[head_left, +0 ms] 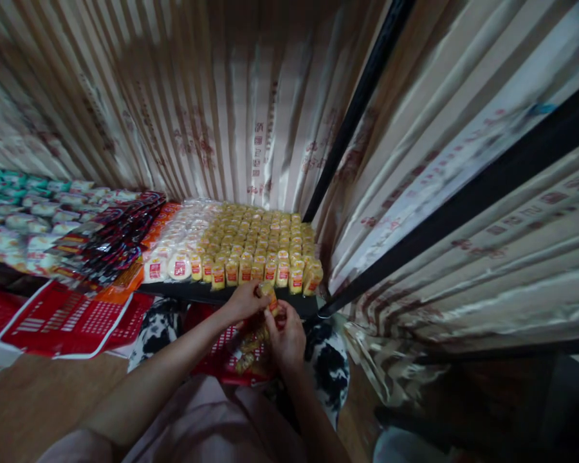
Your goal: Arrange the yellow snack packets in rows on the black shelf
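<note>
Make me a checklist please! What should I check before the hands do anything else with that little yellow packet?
1. Left hand on the yellow packet: ok, fingers at its upper end.
2. Right hand on it too: ok, at its lower end.
3. Packet's wrapper sealed: cannot tell, too small and dim.
4. Rows of yellow packets beside the white packets: ok, the two groups sit side by side.
5. Number of packets in the lap: cannot tell, too shadowed.
</note>
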Demonstrator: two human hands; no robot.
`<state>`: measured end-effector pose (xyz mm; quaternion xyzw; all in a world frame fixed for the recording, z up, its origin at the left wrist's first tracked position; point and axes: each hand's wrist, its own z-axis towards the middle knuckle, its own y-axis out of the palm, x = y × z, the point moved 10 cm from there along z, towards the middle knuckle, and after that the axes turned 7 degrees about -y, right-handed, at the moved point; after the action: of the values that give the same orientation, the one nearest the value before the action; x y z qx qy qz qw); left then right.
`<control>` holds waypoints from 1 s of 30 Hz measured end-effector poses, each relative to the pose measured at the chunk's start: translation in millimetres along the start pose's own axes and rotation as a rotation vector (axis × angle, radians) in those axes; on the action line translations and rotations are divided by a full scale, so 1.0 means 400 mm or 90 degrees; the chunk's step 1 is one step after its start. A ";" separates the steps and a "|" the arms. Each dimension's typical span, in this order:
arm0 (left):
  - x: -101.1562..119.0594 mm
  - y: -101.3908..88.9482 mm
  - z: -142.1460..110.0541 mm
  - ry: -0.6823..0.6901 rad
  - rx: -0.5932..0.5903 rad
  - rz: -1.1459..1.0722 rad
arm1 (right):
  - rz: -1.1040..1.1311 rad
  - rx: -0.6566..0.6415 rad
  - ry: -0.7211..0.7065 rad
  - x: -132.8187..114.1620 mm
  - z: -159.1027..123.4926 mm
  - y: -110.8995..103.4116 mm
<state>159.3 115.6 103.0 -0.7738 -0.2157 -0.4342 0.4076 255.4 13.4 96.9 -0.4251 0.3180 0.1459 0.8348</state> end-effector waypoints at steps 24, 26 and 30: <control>0.054 0.031 0.097 -0.032 0.123 0.188 | 0.047 0.043 -0.052 0.109 0.090 0.028; 0.055 0.035 0.103 -0.026 0.123 0.184 | 0.062 0.050 -0.050 0.114 0.088 0.018; 0.058 0.044 0.112 -0.010 0.120 0.212 | 0.076 0.085 -0.044 0.123 0.086 -0.006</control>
<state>206.1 141.7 101.9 -0.7606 -0.1270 -0.3327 0.5428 307.7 38.4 81.2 -0.3433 0.3226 0.1884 0.8617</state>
